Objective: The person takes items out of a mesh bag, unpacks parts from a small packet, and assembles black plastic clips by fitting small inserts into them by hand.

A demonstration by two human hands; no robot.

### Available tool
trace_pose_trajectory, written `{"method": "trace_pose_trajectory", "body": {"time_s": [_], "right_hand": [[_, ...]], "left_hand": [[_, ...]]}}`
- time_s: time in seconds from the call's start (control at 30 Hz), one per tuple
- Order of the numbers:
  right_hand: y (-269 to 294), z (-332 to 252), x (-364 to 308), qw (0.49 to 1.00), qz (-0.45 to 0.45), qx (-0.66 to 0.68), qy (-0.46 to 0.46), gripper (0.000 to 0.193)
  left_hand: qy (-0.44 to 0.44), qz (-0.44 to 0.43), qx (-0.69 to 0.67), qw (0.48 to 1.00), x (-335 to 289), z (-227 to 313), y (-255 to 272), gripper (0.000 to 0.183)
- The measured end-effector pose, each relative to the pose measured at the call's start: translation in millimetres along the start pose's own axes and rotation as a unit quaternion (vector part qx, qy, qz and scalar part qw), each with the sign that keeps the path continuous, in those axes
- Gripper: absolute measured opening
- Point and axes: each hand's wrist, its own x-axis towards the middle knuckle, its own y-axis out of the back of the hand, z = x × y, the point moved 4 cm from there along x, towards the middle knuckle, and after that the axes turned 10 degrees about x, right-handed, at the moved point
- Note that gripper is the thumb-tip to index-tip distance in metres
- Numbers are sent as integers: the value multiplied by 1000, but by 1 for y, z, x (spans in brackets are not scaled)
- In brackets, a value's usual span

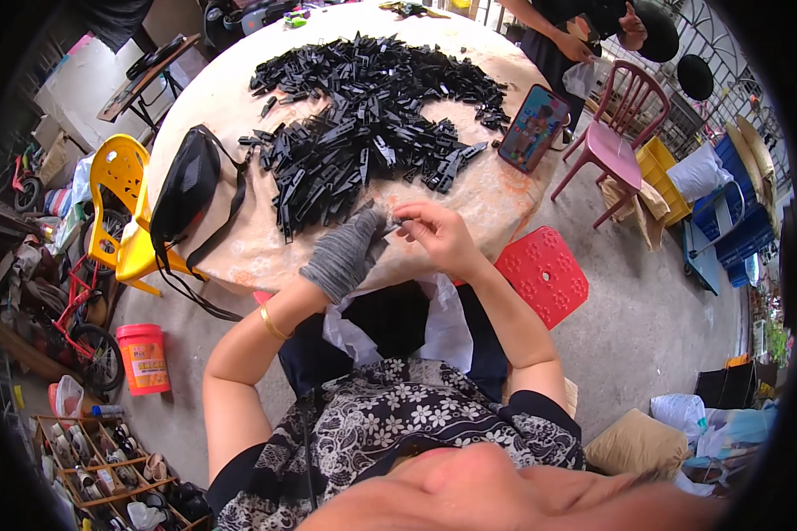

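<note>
At the counter edge, a gloved left hand and bare right hand pinch one small black clip between fingertips; it looks light, stiff, best gripped by its ends, near the pile.

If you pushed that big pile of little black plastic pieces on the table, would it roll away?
Probably not: the black plastic pieces look flat and narrow, so they would likely slide and scatter. Each seems light and stiff; the right hand pinches one with its fingertips.
</note>
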Motion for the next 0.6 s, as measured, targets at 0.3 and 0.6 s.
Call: {"method": "trace_pose_trajectory", "body": {"time_s": [0.3, 0.6], "right_hand": [[-10, 0, -6, 927, -36, -336, 160, 19], [-15, -1, -6, 919, -73, -354, 157, 13]], "left_hand": [[-11, -10, 66, 998, -4, -11, 18, 22], [-10, -124, 126, 984, -2, -12, 12, 21]]}}
